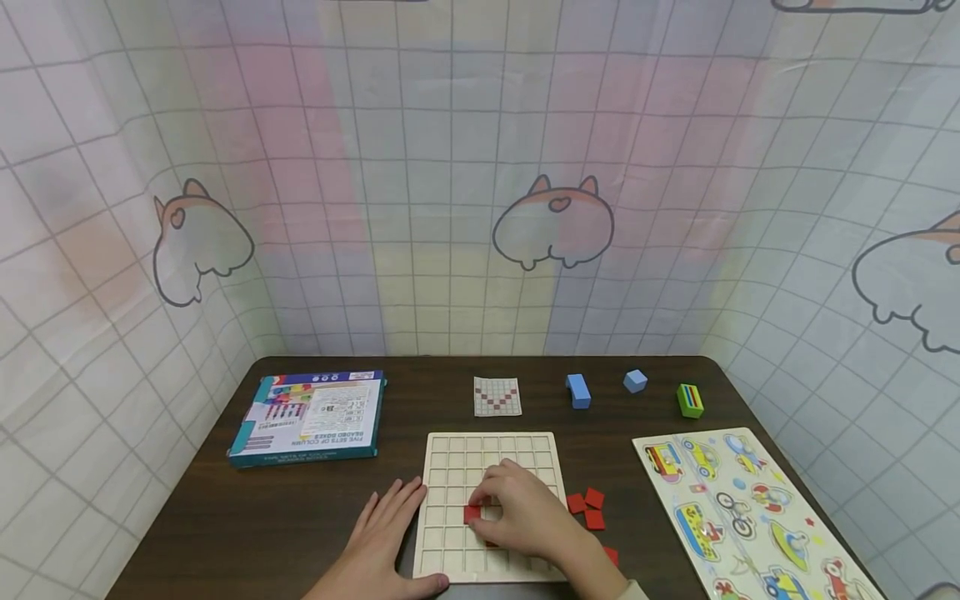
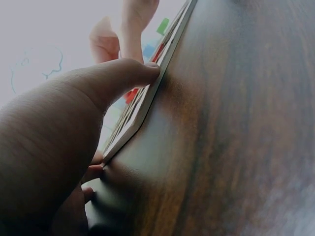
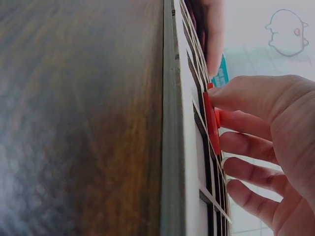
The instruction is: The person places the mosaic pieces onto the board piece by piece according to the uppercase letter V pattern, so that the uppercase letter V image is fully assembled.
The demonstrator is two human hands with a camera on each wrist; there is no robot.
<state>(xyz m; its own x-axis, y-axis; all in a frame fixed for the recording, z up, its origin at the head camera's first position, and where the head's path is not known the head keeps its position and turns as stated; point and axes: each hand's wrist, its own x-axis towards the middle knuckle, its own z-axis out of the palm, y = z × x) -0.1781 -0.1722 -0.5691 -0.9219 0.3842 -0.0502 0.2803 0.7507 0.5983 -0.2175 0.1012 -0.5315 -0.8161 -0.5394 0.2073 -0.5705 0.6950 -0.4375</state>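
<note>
Several grid-printed cloth walls (image 1: 465,300) fill the upper frame of the head view, with plump animals outlined on them. Below them, a dark wooden table (image 1: 300,517) spans the lower half. At lower right lies a cream picture puzzle (image 1: 669,493) showing vehicles; at centre left, a flat teal-and-white box (image 1: 315,421).

At lower centre is a pale grid board (image 1: 453,537). The left hand (image 1: 386,542) rests beside it at lower left, fingers extended along the left edge, thumb against the bottom edge; it grips nothing. The right hand (image 1: 521,512) is over the middle of the board, thumb and forefinger nearly together on a red tile (image 1: 470,515); in the right wrist view, its other fingers are spread and loosely bent. Whether the tile is raised, I cannot tell.

Above the board, near mid-frame, lies a paper card (image 1: 497,397) with red squares in a V. To its right are a blue block (image 1: 579,392), a green striped block (image 1: 690,402) and, between them, a smaller blue block (image 1: 635,382).

Just right of the board lie loose red squares (image 1: 594,520), one partly covered by the right forearm. More red shows on the board, mostly hidden beneath the right hand.
</note>
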